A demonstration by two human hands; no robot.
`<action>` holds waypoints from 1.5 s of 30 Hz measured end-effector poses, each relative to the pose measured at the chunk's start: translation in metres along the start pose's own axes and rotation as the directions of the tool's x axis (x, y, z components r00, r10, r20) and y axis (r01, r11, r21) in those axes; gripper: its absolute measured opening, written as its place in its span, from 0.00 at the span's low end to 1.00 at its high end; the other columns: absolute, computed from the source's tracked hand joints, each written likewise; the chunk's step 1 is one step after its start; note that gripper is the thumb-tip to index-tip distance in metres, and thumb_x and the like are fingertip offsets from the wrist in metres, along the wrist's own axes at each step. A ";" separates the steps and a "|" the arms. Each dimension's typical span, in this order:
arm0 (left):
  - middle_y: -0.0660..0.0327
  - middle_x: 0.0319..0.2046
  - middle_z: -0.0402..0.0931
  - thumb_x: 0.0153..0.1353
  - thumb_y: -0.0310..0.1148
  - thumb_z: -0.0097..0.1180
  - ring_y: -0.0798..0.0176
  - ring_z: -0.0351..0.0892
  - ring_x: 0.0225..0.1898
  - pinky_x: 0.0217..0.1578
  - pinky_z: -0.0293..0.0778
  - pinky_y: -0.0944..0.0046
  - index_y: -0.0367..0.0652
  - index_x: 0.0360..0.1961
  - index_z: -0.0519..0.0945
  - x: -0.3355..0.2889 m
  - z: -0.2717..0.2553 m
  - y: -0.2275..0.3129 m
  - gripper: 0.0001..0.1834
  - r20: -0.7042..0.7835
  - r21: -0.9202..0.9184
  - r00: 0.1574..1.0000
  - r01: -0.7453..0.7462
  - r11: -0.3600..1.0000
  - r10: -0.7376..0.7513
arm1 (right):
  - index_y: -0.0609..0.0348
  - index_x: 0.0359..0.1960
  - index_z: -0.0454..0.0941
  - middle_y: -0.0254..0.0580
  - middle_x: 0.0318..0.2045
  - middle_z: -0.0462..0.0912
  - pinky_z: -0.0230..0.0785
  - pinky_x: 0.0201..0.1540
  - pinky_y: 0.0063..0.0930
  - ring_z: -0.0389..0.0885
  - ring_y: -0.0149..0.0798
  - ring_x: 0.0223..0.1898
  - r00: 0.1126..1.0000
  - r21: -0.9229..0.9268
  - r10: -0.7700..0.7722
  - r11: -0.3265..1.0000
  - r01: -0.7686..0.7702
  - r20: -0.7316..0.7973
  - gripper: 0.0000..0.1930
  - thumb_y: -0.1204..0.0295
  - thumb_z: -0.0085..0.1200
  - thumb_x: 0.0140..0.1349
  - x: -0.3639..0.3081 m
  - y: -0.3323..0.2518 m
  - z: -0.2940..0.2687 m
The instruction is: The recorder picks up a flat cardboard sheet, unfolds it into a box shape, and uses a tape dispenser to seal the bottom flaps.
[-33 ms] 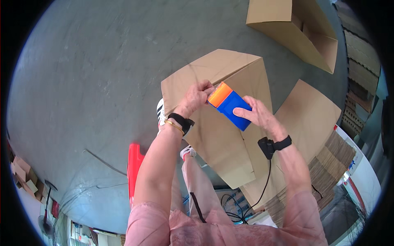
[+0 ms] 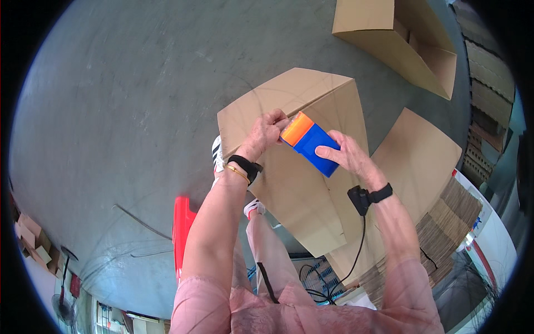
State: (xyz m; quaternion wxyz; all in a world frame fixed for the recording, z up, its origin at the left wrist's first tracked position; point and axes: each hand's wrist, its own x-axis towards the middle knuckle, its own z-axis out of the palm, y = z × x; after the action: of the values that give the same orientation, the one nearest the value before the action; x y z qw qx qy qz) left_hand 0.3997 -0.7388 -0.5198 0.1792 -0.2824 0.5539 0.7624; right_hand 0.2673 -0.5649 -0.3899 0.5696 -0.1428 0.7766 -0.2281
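A blue and orange tape dispenser (image 2: 317,149) is gripped in my right hand (image 2: 349,153), with the thumb lying across its blue face. At its orange end, the fingers of my left hand (image 2: 269,129) are closed in a pinch beside what looks like clear film. Exactly what those fingertips hold is hard to make out. Below both hands is a large cardboard box (image 2: 300,192), its long top seam running away from me at a slant.
An open cardboard box (image 2: 364,15) lies at the far right. A cardboard flap (image 2: 417,147) extends right of the nearer box, with stacked flat cardboard (image 2: 448,231) beyond. Something red (image 2: 182,228) stands by my left forearm. A black cable (image 2: 356,253) hangs from my right wrist.
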 end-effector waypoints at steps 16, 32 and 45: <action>0.59 0.26 0.75 0.67 0.33 0.49 0.66 0.79 0.20 0.24 0.77 0.65 0.37 0.38 0.75 0.026 0.007 0.009 0.10 -0.103 -0.068 0.994 0.030 0.997 -0.037 | 0.66 0.57 0.73 0.39 0.46 0.82 0.68 0.55 0.24 0.78 0.29 0.48 0.988 0.619 -0.060 0.773 0.136 -0.142 0.31 0.54 0.62 0.62 0.014 0.032 0.009; 0.56 0.25 0.77 0.66 0.32 0.49 0.66 0.76 0.14 0.15 0.76 0.66 0.32 0.32 0.73 0.040 0.009 0.020 0.11 -0.232 0.002 0.961 0.157 0.988 -0.152 | 0.71 0.50 0.77 0.46 0.43 0.83 0.74 0.47 0.22 0.82 0.31 0.42 0.990 0.643 0.075 0.766 0.022 -0.123 0.27 0.54 0.58 0.64 0.047 0.030 -0.015; 0.58 0.21 0.74 0.58 0.26 0.57 0.65 0.77 0.19 0.20 0.80 0.60 0.33 0.32 0.74 0.045 0.014 0.008 0.07 -0.364 -0.094 0.905 0.199 0.976 -0.219 | 0.71 0.54 0.75 0.50 0.46 0.83 0.75 0.50 0.23 0.83 0.34 0.46 0.983 0.641 0.158 0.766 -0.060 -0.097 0.30 0.54 0.62 0.61 0.053 0.028 -0.017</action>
State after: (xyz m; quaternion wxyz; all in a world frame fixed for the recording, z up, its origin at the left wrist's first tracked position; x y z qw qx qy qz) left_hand 0.3569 -0.7297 -0.5394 0.1439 -0.4842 0.5234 0.6862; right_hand 0.2358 -0.5631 -0.4441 0.5387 0.1201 0.7002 -0.4529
